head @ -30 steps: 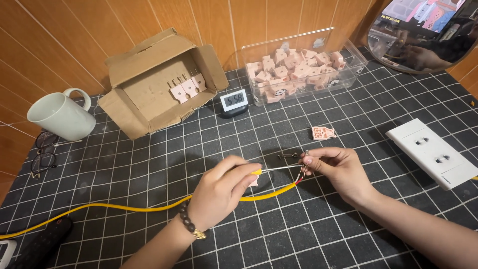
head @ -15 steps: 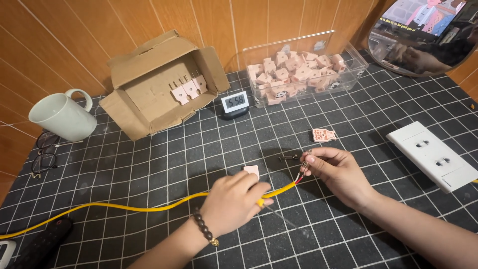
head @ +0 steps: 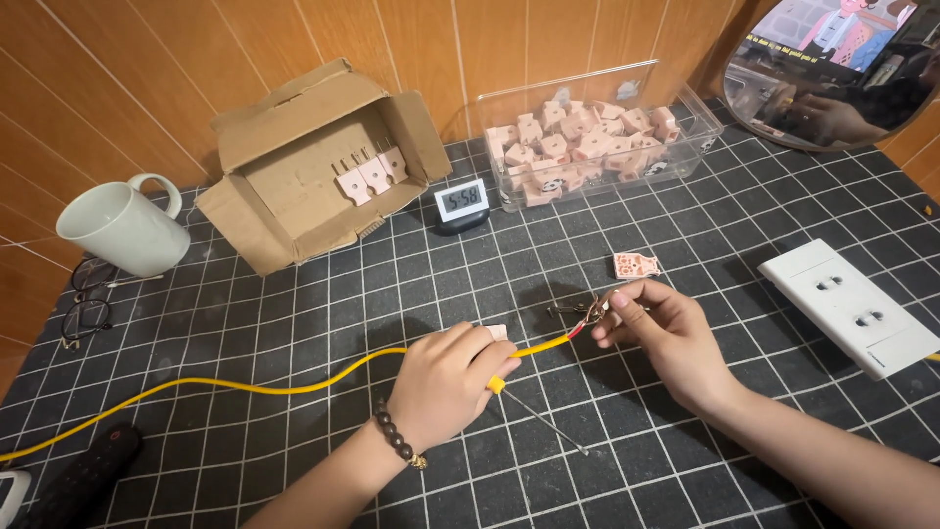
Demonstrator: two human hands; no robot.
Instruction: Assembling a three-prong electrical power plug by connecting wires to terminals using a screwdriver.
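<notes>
The left hand [head: 446,377] had slid back along the yellow cable [head: 294,384], gripping it and a thin screwdriver [head: 539,421]; the right hand [head: 654,328] pinched the bared wire tips [head: 592,315], with the cable lying left to right.

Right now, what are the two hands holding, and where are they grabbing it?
The left hand grips the long yellow cable close to its stripped end, while the right hand pinches the cable's bare wire tips.

Yellow cable [head: 294,384]: smooth plastic sheath, slight gloss, bare metal strands beyond right grip. Screwdriver [head: 539,419] under left grip: thin metal shaft. Desk [head: 744,225]: matt black grid mat. Cardboard box [head: 313,162] behind grips: rough, dull.
</notes>
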